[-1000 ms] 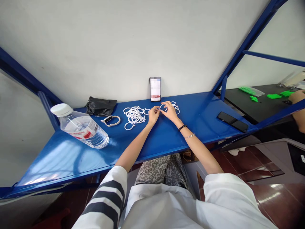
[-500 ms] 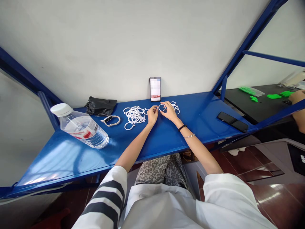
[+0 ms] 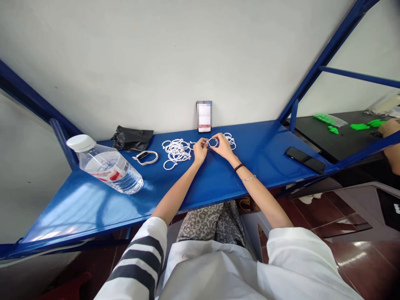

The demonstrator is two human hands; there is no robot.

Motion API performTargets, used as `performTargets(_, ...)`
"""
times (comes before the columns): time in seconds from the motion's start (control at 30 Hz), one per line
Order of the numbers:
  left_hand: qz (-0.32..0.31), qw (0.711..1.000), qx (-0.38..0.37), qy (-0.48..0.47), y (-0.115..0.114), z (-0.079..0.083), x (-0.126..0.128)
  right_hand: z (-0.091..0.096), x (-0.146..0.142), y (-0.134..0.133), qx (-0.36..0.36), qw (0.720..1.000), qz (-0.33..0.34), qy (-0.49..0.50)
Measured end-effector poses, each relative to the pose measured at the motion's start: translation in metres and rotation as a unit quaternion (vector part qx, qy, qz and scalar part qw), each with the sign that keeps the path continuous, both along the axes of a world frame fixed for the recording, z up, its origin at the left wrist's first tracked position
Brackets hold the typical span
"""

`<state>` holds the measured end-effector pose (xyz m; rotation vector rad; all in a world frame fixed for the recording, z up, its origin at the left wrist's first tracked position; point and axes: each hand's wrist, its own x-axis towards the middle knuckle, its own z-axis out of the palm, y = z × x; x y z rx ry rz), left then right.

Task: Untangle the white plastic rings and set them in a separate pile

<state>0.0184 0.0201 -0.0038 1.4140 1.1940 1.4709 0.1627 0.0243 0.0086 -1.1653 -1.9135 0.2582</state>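
My left hand (image 3: 200, 151) and my right hand (image 3: 222, 146) meet over the blue table (image 3: 218, 183), both pinching one small white plastic ring (image 3: 213, 142) between their fingertips. A heap of similar white rings (image 3: 175, 151) lies just left of my left hand. A smaller cluster of white rings (image 3: 230, 141) sits behind my right hand. My right wrist carries a dark bead bracelet and a thin silver one.
A phone (image 3: 204, 116) leans upright against the wall behind my hands. A water bottle (image 3: 106, 166) lies at the left, with a white wristband (image 3: 146, 157) and a black bag (image 3: 132, 138) nearby. A black phone (image 3: 304, 159) rests at the right. Another person's hand (image 3: 387, 127) is at a neighbouring black table with green parts (image 3: 359, 125).
Barely anything has moved; my fingers have shifted slightly around the white ring, which now shows as a full circle between the two hands.
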Motion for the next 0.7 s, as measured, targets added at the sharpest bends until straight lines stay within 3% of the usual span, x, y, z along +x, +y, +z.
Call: performTargets(0.7,-0.027,1.000,-0.005,0.003,-0.0032,0.0033,0.0004,-0.0004,-0.0012,-0.0008,-0.031,0.999,-0.020,0.008)
